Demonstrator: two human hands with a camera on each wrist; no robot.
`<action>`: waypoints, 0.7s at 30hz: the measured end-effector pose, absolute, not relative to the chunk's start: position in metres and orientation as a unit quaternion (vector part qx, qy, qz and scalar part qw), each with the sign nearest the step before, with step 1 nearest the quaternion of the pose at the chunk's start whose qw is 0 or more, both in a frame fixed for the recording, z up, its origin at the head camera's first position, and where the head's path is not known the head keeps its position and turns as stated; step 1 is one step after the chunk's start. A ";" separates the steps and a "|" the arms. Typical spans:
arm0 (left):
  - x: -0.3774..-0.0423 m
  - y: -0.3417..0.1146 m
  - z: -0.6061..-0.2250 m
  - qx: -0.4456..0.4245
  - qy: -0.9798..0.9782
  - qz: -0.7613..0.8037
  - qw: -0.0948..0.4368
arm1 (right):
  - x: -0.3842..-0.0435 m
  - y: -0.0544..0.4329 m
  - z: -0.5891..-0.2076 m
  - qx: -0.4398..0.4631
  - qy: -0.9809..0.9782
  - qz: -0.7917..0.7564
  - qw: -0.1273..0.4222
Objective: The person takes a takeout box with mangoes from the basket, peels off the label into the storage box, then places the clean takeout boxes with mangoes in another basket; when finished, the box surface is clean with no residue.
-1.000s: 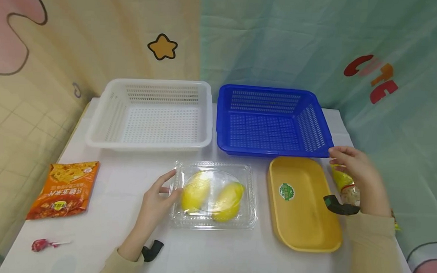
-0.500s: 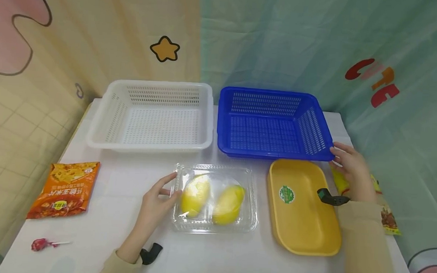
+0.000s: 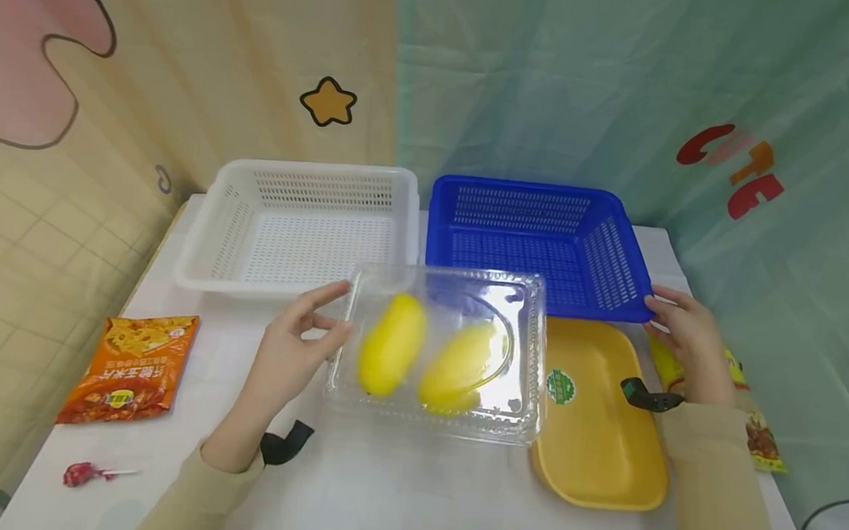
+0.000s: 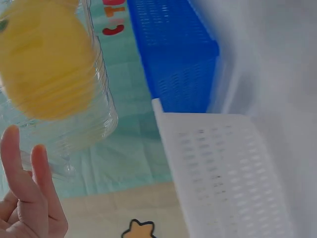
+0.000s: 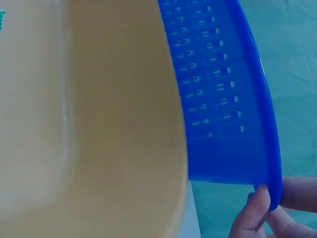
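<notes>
In the head view my left hand point(image 3: 296, 353) pinches the left edge of a clear plastic clamshell box point(image 3: 535, 359), thumb in front and fingers behind. Two yellow fruits point(image 3: 393, 345) lie inside; they could be mangoes or lemons. Raised off the table and tilted, the box overlaps the front of the blue basket point(image 3: 536, 191) and part of the yellow tray point(image 3: 603, 434). Fingertips of my left hand point(image 4: 32, 193) show below the box in the left wrist view. My right hand point(image 3: 688, 327) grips the basket's front right corner; the right wrist view shows thumb and fingers around its rim point(image 5: 270, 124).
A white basket point(image 3: 210, 230) stands left of the blue one. An orange snack bag point(image 3: 134, 370) and a red lollipop point(image 3: 80, 474) lie at the left. Another yellow snack bag point(image 3: 761, 435) is partly hidden under my right arm. Patterned curtains hang behind the table.
My left hand has lifted the box off the table, moving it up and slightly right with the fruits inside. The right hand stays at the blue basket's corner.
</notes>
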State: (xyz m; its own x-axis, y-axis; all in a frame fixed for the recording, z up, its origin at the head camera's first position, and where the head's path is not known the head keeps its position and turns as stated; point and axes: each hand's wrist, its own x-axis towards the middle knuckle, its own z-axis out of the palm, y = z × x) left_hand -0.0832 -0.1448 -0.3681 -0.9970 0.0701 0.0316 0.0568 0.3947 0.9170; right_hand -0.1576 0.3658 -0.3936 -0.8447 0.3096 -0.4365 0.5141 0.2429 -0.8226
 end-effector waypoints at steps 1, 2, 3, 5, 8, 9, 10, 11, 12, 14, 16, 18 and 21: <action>-0.091 -0.141 -0.360 0.048 0.832 0.553 0.004 | -0.157 0.365 -0.393 0.264 0.784 -0.555 0.090; -0.099 -0.137 -0.353 0.058 0.829 0.557 0.002 | -0.157 0.365 -0.393 0.264 0.783 -0.556 0.087; -0.108 -0.132 -0.346 0.067 0.825 0.561 0.000 | -0.157 0.365 -0.393 0.263 0.783 -0.557 0.086; -0.127 -0.120 -0.334 0.078 0.817 0.571 -0.003 | -0.156 0.365 -0.394 0.260 0.776 -0.569 0.086; -0.157 -0.101 -0.324 0.083 0.811 0.580 0.005 | -0.155 0.365 -0.397 0.257 0.775 -0.571 0.092; -0.168 -0.094 -0.324 0.079 0.810 0.581 0.010 | -0.154 0.364 -0.397 0.256 0.777 -0.568 0.095; -0.178 -0.087 -0.324 0.074 0.810 0.582 0.014 | -0.154 0.364 -0.398 0.257 0.778 -0.566 0.096; -0.189 -0.081 -0.326 0.068 0.810 0.583 0.020 | -0.154 0.364 -0.399 0.257 0.779 -0.563 0.097; -0.198 -0.075 -0.328 0.061 0.810 0.582 0.025 | -0.154 0.364 -0.399 0.256 0.780 -0.563 0.097; -0.216 -0.062 -0.335 0.047 0.813 0.580 0.035 | -0.154 0.364 -0.399 0.254 0.780 -0.564 0.095; -0.231 -0.049 -0.344 0.041 0.819 0.571 0.039 | -0.155 0.365 -0.399 0.247 0.773 -0.577 0.089; -0.241 -0.037 -0.352 0.047 0.835 0.548 0.032 | -0.156 0.365 -0.398 0.242 0.770 -0.584 0.087; -0.248 -0.021 -0.361 0.060 0.846 0.529 0.023 | -0.156 0.366 -0.398 0.244 0.771 -0.582 0.088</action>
